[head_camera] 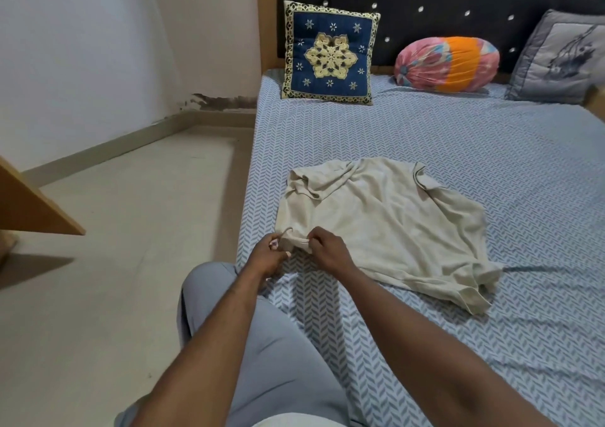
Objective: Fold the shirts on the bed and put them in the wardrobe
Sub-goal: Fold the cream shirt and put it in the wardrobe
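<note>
A cream shirt (379, 223) lies spread and rumpled on the bed (491, 151), close to its left edge. Its near left corner is bunched up and lifted slightly off the sheet. My left hand (266, 256) pinches that corner from the left. Just right of it, my right hand (329, 249) pinches the same bunched fabric with curled fingers. The two hands are almost touching. No wardrobe is in view.
A blue embroidered cushion (329, 55), a pink and orange bolster (447, 64) and a grey pillow (559, 58) lean against the dark headboard. Bare floor (131, 246) lies left of the bed. A wooden edge (36, 210) juts in at far left. My knee (229, 312) presses against the bed.
</note>
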